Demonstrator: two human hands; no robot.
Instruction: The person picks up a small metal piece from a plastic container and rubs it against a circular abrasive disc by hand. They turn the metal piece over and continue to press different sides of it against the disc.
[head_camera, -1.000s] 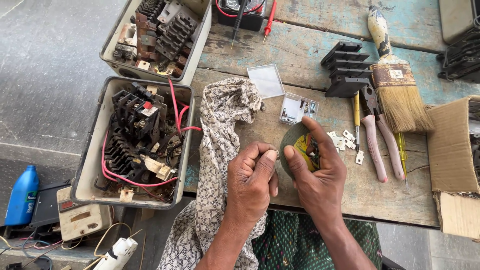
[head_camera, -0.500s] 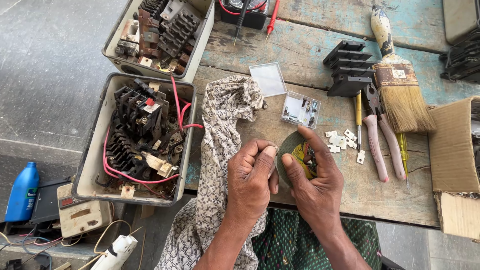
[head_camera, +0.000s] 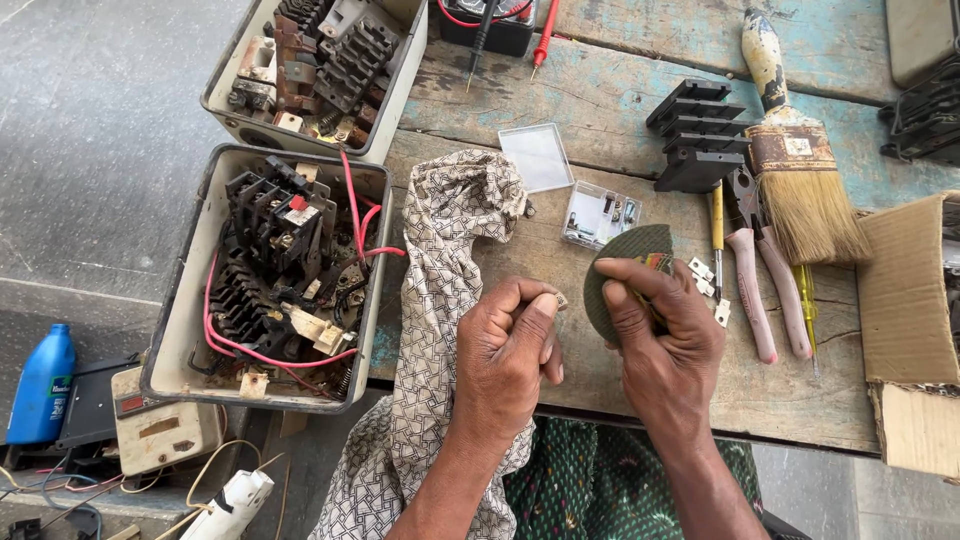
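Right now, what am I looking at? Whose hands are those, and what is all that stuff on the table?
The picture comes from a camera on a person's head, looking down at their own two hands over a wooden bench. The left hand pinches something tiny between thumb and finger, too small to tell. The right hand holds a round dark green disc. Beside them lies a patterned cloth. At the left sit two open metal boxes full of black electrical parts and red wires. At the right lie a paintbrush, pliers with pink handles, a small clear plastic box and its lid.
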